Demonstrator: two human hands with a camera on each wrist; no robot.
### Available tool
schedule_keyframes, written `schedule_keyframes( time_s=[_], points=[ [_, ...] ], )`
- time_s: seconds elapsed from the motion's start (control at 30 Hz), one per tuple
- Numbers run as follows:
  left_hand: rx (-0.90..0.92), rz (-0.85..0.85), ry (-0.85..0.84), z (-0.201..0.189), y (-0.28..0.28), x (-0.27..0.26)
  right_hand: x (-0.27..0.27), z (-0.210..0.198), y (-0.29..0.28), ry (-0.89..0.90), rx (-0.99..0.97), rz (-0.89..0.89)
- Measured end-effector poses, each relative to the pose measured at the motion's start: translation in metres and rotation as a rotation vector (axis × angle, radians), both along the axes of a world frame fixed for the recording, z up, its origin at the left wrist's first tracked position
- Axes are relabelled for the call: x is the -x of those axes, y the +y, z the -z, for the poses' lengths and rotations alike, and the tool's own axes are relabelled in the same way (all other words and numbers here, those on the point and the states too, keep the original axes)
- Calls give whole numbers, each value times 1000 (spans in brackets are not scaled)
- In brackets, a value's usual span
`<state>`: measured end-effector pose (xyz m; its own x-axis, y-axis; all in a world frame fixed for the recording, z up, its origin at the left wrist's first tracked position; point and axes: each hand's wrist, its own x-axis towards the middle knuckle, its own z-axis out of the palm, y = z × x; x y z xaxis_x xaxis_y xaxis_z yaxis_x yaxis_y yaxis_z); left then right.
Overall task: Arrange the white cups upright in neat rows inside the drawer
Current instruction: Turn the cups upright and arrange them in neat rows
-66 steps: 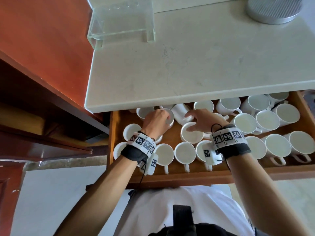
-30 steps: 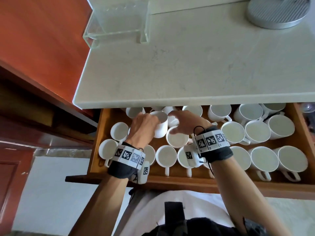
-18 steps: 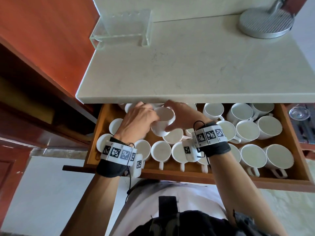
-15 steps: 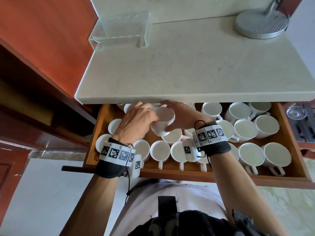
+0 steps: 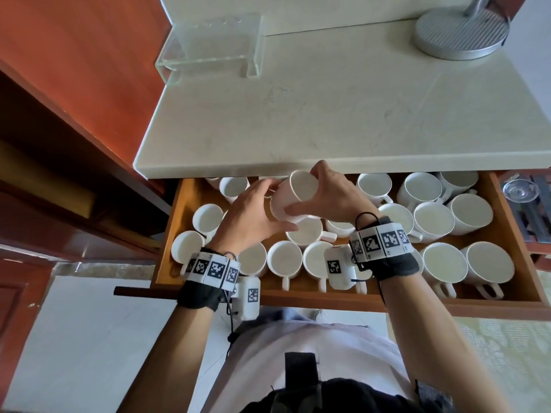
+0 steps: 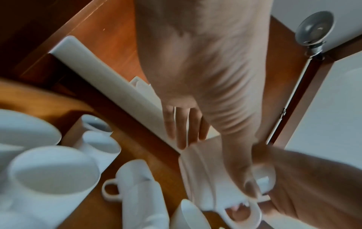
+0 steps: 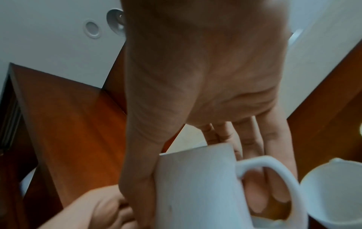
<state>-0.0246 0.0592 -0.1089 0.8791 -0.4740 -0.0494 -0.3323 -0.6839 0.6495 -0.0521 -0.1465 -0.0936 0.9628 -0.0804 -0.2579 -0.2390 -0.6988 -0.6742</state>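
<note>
A white cup [image 5: 293,195] hangs tilted above the back of the open wooden drawer [image 5: 387,302], held between both hands. My left hand [image 5: 253,213] has its thumb under the cup and its fingers at the far side. My right hand [image 5: 331,195] grips it from the right, thumb on the near wall. In the right wrist view the cup [image 7: 195,186] shows its handle [image 7: 264,168] toward the fingers. The left wrist view shows the cup [image 6: 205,178] blurred under my thumb. Several upright cups [image 5: 284,257] fill the drawer's front row.
The pale countertop [image 5: 328,108] overhangs the drawer's back, hiding the rearmost cups. More upright cups [image 5: 444,260] crowd the right side. One cup [image 6: 145,193] lies on its side. A clear box [image 5: 214,46] and a round metal base [image 5: 459,34] sit on the counter.
The cup has come up from the back of the drawer and tipped over. My right hand left the cup below and closed on the raised one beside my left hand.
</note>
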Motion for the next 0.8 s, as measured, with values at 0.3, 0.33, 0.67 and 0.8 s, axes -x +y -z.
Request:
schedule_keyframes(
  time_s=[0.3,0.33,0.67,0.8],
  points=[
    [68,-29,-11,6,11,-6,0,5,16,25,-143,23],
    [60,-27,0,4,13,-8,1,5,15,22,-143,-33],
    [47,147,180,2,43,-25,-4,0,12,-43,-159,-357],
    [0,221,212,8,56,-41,-6,2,25,-67,-51,-383]
  ],
)
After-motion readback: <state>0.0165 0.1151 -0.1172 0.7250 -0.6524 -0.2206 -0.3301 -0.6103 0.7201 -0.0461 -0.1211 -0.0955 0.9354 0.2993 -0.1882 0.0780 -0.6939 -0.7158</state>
